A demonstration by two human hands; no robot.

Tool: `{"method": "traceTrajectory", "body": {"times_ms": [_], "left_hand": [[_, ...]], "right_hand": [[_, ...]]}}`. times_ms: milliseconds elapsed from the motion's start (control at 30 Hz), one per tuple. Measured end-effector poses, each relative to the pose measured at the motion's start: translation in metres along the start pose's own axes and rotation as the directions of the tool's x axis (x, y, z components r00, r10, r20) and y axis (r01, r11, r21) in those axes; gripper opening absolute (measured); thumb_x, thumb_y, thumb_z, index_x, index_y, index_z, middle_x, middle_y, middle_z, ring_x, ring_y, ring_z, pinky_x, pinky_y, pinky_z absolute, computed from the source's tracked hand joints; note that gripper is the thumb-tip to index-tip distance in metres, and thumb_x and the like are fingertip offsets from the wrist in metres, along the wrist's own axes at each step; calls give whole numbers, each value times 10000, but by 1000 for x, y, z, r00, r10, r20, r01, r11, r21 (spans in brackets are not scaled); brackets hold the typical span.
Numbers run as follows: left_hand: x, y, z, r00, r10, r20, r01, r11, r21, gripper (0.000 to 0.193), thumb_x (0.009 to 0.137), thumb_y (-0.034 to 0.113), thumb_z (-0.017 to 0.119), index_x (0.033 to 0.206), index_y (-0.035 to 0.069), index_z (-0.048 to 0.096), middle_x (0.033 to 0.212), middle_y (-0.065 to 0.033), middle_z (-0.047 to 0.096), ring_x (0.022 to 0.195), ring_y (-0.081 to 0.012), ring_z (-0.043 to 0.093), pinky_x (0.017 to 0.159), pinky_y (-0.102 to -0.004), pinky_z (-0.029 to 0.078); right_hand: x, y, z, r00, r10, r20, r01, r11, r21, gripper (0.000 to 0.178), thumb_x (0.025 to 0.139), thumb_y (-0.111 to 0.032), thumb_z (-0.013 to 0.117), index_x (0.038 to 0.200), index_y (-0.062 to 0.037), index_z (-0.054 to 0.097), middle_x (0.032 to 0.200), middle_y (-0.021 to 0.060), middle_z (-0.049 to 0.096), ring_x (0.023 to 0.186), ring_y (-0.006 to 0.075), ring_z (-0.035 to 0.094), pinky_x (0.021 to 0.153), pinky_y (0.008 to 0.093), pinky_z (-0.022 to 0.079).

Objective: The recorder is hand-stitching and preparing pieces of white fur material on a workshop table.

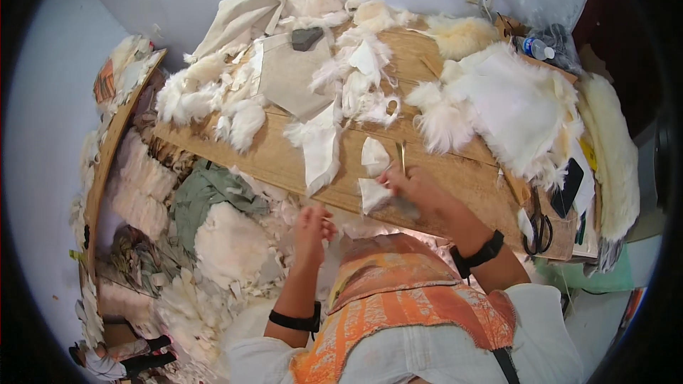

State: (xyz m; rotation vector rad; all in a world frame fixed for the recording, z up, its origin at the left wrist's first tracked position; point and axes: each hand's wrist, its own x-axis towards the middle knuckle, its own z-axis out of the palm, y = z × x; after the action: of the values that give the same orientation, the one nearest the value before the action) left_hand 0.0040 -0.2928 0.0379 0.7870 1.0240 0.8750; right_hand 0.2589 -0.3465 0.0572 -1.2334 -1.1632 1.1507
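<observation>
My right hand (416, 188) is closed around a slim metal tool (401, 156) with a narrow tip that points away from me; its exact kind is hard to make out. Beside its fingers lies a small white fur piece (373, 196), and a second white piece (374, 156) rests just beyond. Off the near edge of the wooden table hovers my left hand (313, 229), fingers loosely bent and apart, nothing visible in it. A longer white hide strip (320, 149) lies on the table beyond that hand.
Large white pelts (505, 92) cover the table's right side, with black scissors (538, 231) and a phone (567, 188) near them. A beige sheet (288, 75) bears a dark grey block (306, 38). Fluffy scraps (231, 242) heap below left; a person (121, 363) is at lower left.
</observation>
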Motion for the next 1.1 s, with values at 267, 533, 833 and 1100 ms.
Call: {"method": "traceTrajectory", "body": {"times_ms": [267,533,833,1100], "left_hand": [[21,-51,57,715,609,343,-504,110,857,228,775,190,702,831,7,579,854,-131,489,709,-221,553,591,-333,446],[36,-21,29,954,247,168,-297,840,453,103,801,74,655,864,8,608,727,-3,584,667,-87,529,625,-237,433],[84,27,-20,803,209,558,-586,452,673,142,815,134,639,875,4,642,803,-158,643,684,-217,618,604,-320,456],[85,29,-31,947,162,277,-321,509,799,154,831,162,618,820,12,650,619,-135,594,542,-236,565,531,-341,429]], "right_hand": [[9,31,-65,944,-62,-324,-260,465,-846,311,767,-224,693,1024,-92,580,1007,131,612,914,348,584,739,422,464],[15,30,-48,950,-259,-174,-108,248,-963,377,760,-167,669,1117,-106,565,1067,103,544,876,310,572,765,419,463],[89,18,62,968,-56,244,168,868,-466,166,796,-109,654,951,-48,647,811,101,599,734,221,584,663,313,467],[105,45,73,976,178,-123,-211,908,-363,130,819,-130,641,818,0,649,638,42,608,605,109,563,554,262,436]]}}
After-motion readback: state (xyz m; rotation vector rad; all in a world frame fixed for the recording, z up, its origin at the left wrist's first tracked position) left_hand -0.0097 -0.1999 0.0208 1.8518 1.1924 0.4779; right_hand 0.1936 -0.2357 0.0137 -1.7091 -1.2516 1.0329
